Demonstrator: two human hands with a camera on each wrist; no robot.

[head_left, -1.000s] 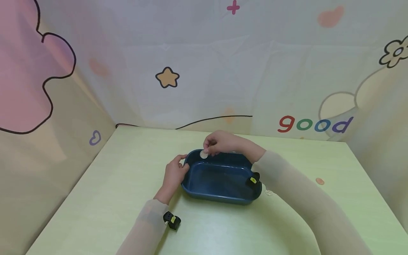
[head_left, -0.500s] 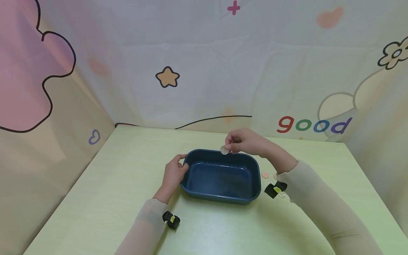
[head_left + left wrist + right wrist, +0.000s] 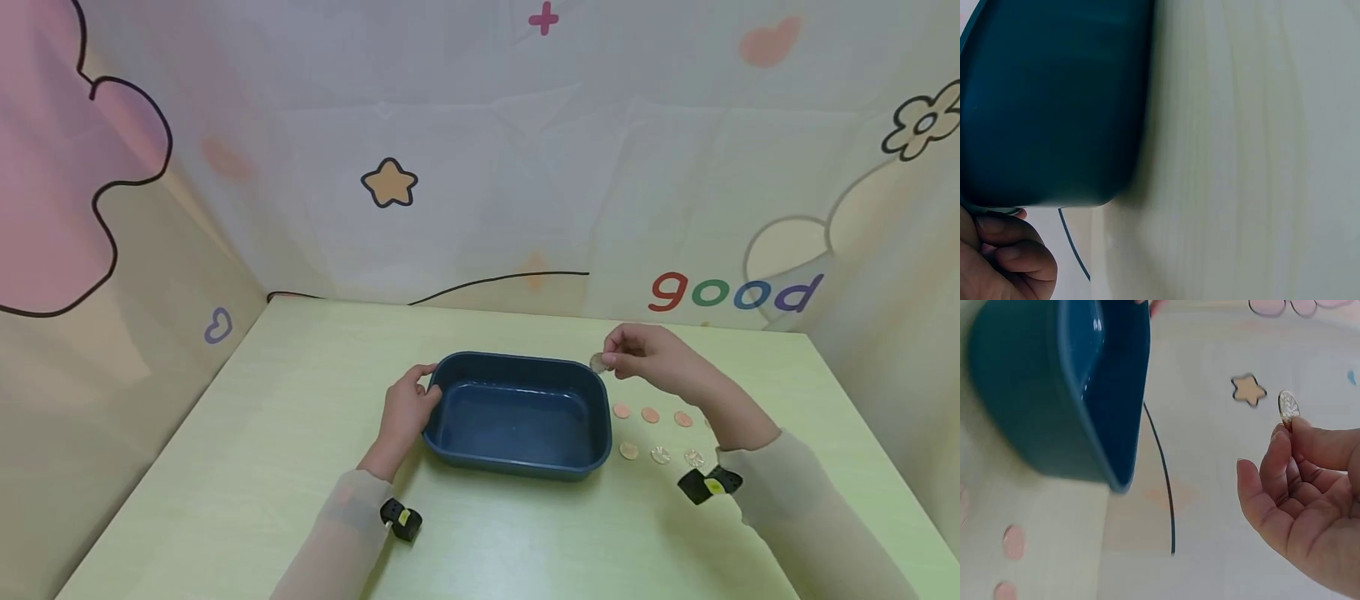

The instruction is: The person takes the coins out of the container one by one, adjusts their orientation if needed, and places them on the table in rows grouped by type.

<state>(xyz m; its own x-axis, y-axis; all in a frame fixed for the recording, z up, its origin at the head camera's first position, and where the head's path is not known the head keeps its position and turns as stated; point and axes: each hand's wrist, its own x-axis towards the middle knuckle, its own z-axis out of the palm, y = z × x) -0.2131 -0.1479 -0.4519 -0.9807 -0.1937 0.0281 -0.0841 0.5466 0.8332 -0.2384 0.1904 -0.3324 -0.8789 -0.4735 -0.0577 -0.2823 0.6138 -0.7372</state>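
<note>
A dark blue rectangular basin (image 3: 517, 472) stands on the table in the head view, its inside showing no objects. My left hand (image 3: 405, 414) grips the basin's left rim, thumb over the inner side; in the left wrist view its fingers (image 3: 1025, 256) are curled below the basin's end. My right hand (image 3: 651, 360) pinches a silvery coin (image 3: 597, 363) between thumb and forefinger, near the basin's far right corner. The right wrist view shows that coin (image 3: 1289, 406) held upright at the fingertips, apart from the basin wall (image 3: 1016, 381).
Right of the basin lie two rows of coins: copper-coloured ones (image 3: 650, 415) behind, silvery or pale ones (image 3: 660, 455) in front. The right wrist partly covers the back row. A printed cloth (image 3: 480, 208) hangs behind the pale table (image 3: 495, 542).
My right hand has carried the coin rightward from over the basin's far left rim to its far right corner, uncovering the coins on the table. The left hand stays at the rim.
</note>
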